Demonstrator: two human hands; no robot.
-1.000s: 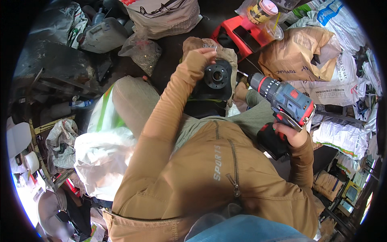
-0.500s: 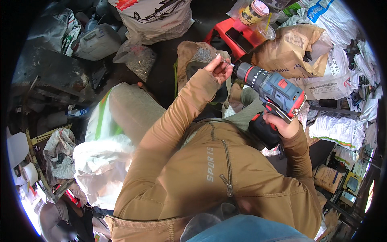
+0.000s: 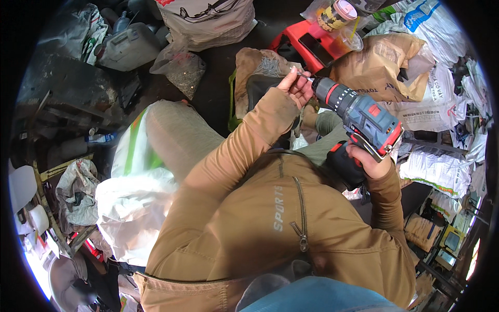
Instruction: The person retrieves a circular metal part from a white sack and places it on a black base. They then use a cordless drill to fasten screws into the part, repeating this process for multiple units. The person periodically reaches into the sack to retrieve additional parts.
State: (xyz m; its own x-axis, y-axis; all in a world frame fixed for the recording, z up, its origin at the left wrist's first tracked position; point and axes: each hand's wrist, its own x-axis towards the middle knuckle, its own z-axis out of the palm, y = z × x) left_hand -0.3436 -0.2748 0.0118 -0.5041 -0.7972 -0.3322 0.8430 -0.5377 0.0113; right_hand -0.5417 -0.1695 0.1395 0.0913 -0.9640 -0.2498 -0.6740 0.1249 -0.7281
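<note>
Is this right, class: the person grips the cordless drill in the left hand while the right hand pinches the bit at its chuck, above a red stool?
Not quite: the hands are swapped. In the head view the right hand grips the cordless drill, and the left hand pinches the bit at its chuck. The red stool is indeed there.

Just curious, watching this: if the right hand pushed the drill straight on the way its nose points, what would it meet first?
Most likely the left hand: its fingers pinch the bit at the nose of the cordless drill gripped by the right hand. Beyond lies a crumpled brown sack, though depth is unclear.
</note>
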